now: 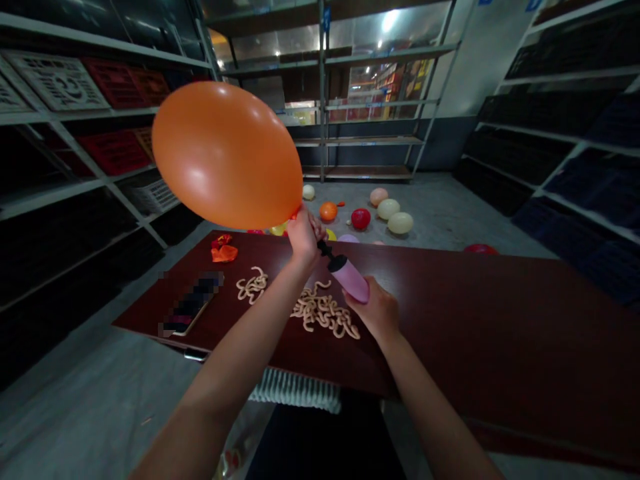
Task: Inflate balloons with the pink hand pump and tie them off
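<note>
A large inflated orange balloon (225, 157) rises up and left from my left hand (303, 235). That hand is closed at the balloon's neck, where a black part of the balloon pump also runs into the fingers; the exact join is hidden. My right hand (379, 308) is wrapped round the lower end of the pink hand pump (352, 280), which tilts over the table. Below the hands lies a pile of beige curled, worm-like pieces (323, 310), with a smaller group (251, 285) to its left.
The dark red table (475, 320) bears a phone (193, 303) and limp orange balloons (224, 253) at left. Beyond its far edge, several inflated balloons (388, 209) lie on the floor. Metal shelves (370, 141) stand at the back; crate-filled shelving (57, 80) stands left.
</note>
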The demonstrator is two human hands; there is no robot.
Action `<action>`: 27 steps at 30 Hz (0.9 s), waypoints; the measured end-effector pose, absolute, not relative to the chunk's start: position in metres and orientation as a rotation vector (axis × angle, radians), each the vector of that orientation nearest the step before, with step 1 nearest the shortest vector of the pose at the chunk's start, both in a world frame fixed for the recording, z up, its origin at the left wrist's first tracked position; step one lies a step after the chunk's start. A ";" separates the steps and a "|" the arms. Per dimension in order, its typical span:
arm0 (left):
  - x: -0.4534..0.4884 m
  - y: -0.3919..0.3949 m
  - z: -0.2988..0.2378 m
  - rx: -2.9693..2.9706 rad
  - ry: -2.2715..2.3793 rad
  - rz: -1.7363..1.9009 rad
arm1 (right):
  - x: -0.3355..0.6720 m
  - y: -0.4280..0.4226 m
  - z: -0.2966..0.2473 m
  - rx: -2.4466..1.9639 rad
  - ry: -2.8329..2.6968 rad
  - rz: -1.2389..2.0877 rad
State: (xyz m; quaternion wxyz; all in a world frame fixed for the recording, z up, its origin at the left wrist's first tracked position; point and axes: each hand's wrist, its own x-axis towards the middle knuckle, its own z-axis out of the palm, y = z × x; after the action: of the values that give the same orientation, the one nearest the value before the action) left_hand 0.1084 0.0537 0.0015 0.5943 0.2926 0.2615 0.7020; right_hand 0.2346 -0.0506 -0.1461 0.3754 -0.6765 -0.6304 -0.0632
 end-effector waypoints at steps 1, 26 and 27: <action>0.118 0.051 -0.004 0.689 0.617 1.611 | 0.235 -0.051 -0.146 -1.749 -1.594 -0.157; -0.008 0.073 0.001 0.414 0.790 1.720 | 0.226 -0.052 -0.142 -1.639 -1.894 -0.228; -0.015 0.073 0.005 0.413 0.790 1.721 | 0.226 -0.052 -0.143 -1.631 -1.900 -0.231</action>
State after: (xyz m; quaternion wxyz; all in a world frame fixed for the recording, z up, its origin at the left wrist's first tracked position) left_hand -0.0146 0.0729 0.0049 0.5661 0.1755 0.3362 0.7319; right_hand 0.2257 -0.0518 -0.1427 0.3084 -0.6171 -0.7187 -0.0875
